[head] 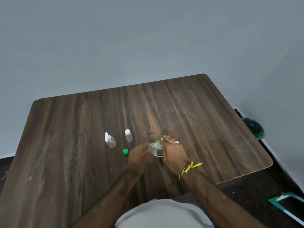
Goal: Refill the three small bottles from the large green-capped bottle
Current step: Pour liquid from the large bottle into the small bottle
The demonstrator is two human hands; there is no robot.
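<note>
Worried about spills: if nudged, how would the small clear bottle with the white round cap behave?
The small clear bottle with the white round cap looks light and narrow, so it would probably tip. Once down, its round body would likely roll on the smooth wooden table.

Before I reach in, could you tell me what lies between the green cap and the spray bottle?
Only bare table between green cap and spray bottle, head view.

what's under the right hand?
Under the right hand a small bottle with a dark label shows partly; the tilted large bottle, held by the left hand, has its green neck ring at the fingers. The small bottle's mouth and fill level are covered.
</note>
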